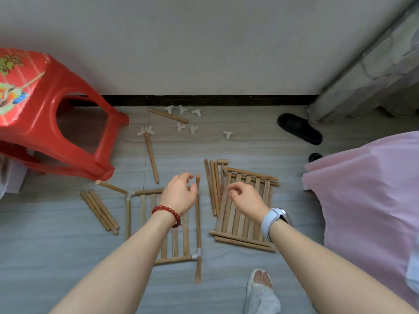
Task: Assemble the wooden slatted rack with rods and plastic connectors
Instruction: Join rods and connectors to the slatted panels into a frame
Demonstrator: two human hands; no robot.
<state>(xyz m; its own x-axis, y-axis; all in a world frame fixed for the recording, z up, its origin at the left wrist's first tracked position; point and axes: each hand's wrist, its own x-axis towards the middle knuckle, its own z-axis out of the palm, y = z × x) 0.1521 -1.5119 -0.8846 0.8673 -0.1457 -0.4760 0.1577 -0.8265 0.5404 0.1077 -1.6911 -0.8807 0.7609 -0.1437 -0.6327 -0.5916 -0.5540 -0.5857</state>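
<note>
A slatted wooden panel point(179, 241) lies on the floor, with rods along its edges. White plastic connectors sit at its far left corner point(129, 197) and near right corner point(196, 257). My left hand point(179, 193), with a red bead bracelet, hovers with loosely curled fingers over the far right corner, its thumb beside the upright end of the right side rod point(198, 223). My right hand point(246, 198), a watch on its wrist, hangs loosely curled over a stack of slatted panels point(240, 225) and holds nothing. Several loose white connectors point(181, 126) lie near the wall.
Loose rods lie in a bundle at the left point(99, 209), beside the stack point(213, 184) and singly point(152, 157). A red plastic stool point(52, 114) stands at the left. A black slipper point(299, 129) and pink fabric point(367, 200) are at the right. My slippered foot point(260, 288) is at the bottom.
</note>
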